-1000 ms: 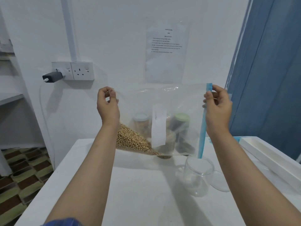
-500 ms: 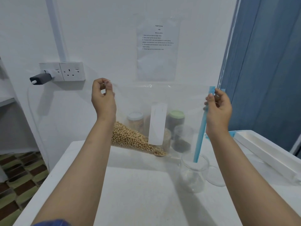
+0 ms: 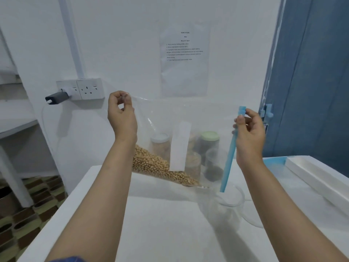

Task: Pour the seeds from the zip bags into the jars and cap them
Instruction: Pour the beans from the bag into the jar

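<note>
Fingers of both hands pinch zip bag (image 3: 198,129) corners, hanging above open jar (image 3: 222,208).

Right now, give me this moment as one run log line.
step: pouring setup | left hand: pinches zip bag corner | right hand: holds blue zip strip | seeds: in bag | open jar: empty

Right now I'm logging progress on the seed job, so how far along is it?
Done: jars at the back hold contents, and two of them wear lids. In hand: the left hand and right hand hold the zip bag tilted, its blue zipper end at the open glass jar; the soybeans are still in the bag. Left: pouring, then capping with the clear lid beside it.
</note>
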Demonstrator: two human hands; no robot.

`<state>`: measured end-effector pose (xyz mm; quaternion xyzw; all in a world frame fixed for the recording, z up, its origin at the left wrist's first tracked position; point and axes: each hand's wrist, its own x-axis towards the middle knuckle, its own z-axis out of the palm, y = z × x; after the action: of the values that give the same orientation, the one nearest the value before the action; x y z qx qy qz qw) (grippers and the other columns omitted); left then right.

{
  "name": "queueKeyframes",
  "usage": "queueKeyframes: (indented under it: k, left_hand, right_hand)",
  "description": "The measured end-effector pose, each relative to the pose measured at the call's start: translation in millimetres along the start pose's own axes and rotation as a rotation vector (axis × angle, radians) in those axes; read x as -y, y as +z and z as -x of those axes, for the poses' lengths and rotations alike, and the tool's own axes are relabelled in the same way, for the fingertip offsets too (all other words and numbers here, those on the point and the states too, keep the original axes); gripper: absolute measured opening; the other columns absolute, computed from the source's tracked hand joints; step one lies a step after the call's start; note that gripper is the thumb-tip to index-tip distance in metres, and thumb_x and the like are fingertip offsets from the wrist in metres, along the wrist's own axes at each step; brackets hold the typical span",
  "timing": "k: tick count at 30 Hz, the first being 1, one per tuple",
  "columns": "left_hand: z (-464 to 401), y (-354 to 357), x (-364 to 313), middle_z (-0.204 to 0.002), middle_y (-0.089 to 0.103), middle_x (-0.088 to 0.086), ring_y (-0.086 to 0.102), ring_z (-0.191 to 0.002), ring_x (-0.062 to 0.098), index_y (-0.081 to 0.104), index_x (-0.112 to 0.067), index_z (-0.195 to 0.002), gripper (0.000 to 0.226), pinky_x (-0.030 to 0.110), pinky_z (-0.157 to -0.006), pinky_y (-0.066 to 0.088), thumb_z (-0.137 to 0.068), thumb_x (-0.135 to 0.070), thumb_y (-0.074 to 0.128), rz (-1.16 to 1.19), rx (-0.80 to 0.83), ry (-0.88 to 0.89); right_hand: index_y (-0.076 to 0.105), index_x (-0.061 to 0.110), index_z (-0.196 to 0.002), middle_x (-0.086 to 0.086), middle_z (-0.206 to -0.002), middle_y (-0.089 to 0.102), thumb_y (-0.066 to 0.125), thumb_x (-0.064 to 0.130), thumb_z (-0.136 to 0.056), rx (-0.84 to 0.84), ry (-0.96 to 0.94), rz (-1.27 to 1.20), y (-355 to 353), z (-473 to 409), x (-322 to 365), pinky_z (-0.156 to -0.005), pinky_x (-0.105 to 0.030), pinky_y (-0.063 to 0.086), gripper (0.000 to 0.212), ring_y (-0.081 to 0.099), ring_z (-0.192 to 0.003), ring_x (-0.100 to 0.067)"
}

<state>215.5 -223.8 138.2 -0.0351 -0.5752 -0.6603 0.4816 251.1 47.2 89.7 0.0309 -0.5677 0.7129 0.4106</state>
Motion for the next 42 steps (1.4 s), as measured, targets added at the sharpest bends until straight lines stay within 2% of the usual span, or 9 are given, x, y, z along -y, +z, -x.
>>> queueKeyframes:
  k: [9,22,36,42]
  left_hand:
    - [0.8,11.7,0.4,-0.089,0.055,-0.01,0.049,-0.084,0.019,0.054,-0.037,-0.085,0.016,0.029,-0.076,0.047,-0.095,-0.025,0.057,-0.021,-0.04,0.028]
    - [5.4,22.0,-0.6,-0.09,0.055,-0.01,0.049,-0.087,0.02,0.056,-0.034,-0.086,0.011,0.03,-0.077,0.048,-0.093,-0.025,0.057,-0.027,-0.026,0.073]
    - [5.8,28.5,-14.8,-0.089,0.056,-0.009,0.05,-0.087,0.017,0.056,-0.033,-0.086,0.016,0.028,-0.076,0.049,-0.095,-0.02,0.057,-0.008,0.015,0.081]
    - [7.2,28.7,-20.4,-0.09,0.057,-0.01,0.051,-0.087,0.014,0.056,-0.033,-0.086,0.016,0.028,-0.076,0.049,-0.095,-0.02,0.057,-0.013,0.022,0.08]
  right_hand:
    - [0.058,0.038,-0.104,0.012,-0.085,0.063,0.055,0.021,-0.102,0.032,-0.004,-0.06,-15.0,-10.0,-4.8,-0.073,-0.025,0.05,0.017,0.06,-0.077,-0.006]
    - [0.057,0.037,-0.106,0.01,-0.088,0.062,0.053,0.02,-0.103,0.017,0.026,-0.072,-24.8,-3.1,-13.7,-0.086,-0.033,0.052,0.017,0.061,-0.076,-0.002]
    - [0.057,0.037,-0.105,0.011,-0.085,0.063,0.052,0.019,-0.103,-0.001,0.06,-0.058,-28.5,-8.7,-14.8,-0.078,-0.028,0.052,0.018,0.06,-0.076,-0.004]
    - [0.057,0.037,-0.105,0.01,-0.088,0.065,0.052,0.021,-0.103,0.0,0.083,-0.043,-28.6,-11.9,-17.9,-0.081,-0.029,0.053,0.017,0.061,-0.076,-0.003]
